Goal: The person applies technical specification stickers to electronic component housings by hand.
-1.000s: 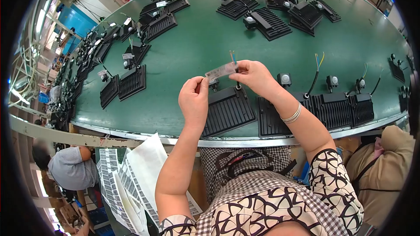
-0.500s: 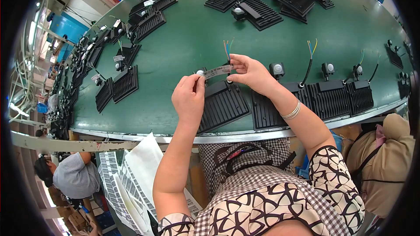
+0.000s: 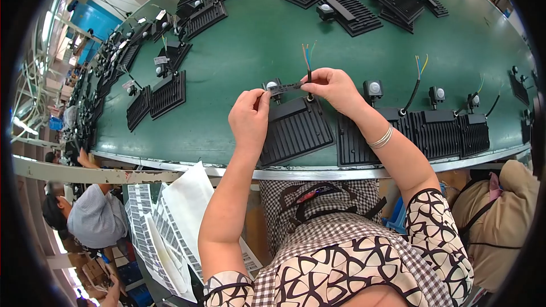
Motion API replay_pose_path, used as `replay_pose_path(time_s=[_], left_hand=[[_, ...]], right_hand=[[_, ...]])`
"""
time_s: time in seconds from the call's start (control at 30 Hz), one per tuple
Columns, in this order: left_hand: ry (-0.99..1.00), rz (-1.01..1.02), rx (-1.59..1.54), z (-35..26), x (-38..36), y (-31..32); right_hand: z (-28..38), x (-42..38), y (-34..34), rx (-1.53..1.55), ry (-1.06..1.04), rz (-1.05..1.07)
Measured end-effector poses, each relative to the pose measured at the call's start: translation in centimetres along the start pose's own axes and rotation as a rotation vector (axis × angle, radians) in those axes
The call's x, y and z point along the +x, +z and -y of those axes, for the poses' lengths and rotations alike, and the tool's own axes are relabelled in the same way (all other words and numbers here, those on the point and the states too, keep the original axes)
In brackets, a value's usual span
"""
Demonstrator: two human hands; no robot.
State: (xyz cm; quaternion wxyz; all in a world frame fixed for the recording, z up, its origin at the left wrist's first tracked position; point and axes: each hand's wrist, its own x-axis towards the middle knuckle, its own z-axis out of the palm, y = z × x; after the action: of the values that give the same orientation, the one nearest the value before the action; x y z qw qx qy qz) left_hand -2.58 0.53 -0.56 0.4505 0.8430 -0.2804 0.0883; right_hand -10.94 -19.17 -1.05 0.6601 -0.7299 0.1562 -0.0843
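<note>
Both hands, left hand [image 3: 248, 118] and right hand [image 3: 333, 88], are pinching a label strip [image 3: 286, 86] closed around the black cable [image 3: 309, 77], pressing its ends together being needed next

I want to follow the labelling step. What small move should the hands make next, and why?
Probably fold the label around the cable: the left hand and right hand hold it stretched, its right end at the cable above the black lamp.
</note>
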Motion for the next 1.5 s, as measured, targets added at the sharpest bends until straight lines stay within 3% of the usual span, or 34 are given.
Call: replay_pose_path(time_s=[0.33,0.43,0.53,0.67,0.77,0.8,0.93,1.07,1.2,1.3,1.33,1.43,1.5], left_hand=[[-0.005,0.015,0.057,0.6,0.9,0.6],[-0.141,-0.188,-0.103,3.2,1.9,0.0],[-0.310,-0.063,-0.179,4.8,0.3,-2.8],[-0.299,0.097,-0.188,1.9,-3.6,-3.0],[-0.312,0.253,0.094,-0.1,-5.1,-3.7],[-0.148,0.269,0.161,-0.5,-5.9,-3.7],[0.139,0.451,0.369,-1.9,-8.2,-2.5],[0.197,0.481,0.434,-0.4,-8.7,-1.9],[0.136,0.300,0.538,4.6,-3.7,-4.6],[-0.149,0.216,0.748,8.0,-0.4,-7.7],[-0.199,0.192,0.753,8.1,-0.1,-8.6],[-0.097,0.191,0.587,5.7,-2.4,-10.4],[-0.319,0.280,0.383,2.2,-4.3,-13.2]], right_hand=[[-2.9,0.5,1.8,0.157,-0.150,-0.113],[-3.4,0.8,2.4,0.320,-0.076,-0.246],[-2.5,0.3,2.0,0.378,-0.018,-0.135],[-2.3,-0.9,2.8,0.321,-0.112,-0.194],[-2.7,-1.2,2.8,0.304,-0.121,-0.200],[-2.7,-1.2,2.7,0.297,-0.108,-0.200],[-3.8,-0.1,2.7,0.266,-0.151,-0.209],[-3.9,0.9,3.5,0.145,-0.186,-0.234],[-2.0,1.3,5.3,0.087,-0.206,-0.186],[-2.3,0.5,5.5,0.071,-0.214,-0.082],[-2.5,0.1,6.1,-0.018,-0.216,-0.032],[-2.4,-2.1,8.2,-0.323,-0.239,0.103],[0.4,-4.0,10.6,-0.573,-0.321,0.189]])
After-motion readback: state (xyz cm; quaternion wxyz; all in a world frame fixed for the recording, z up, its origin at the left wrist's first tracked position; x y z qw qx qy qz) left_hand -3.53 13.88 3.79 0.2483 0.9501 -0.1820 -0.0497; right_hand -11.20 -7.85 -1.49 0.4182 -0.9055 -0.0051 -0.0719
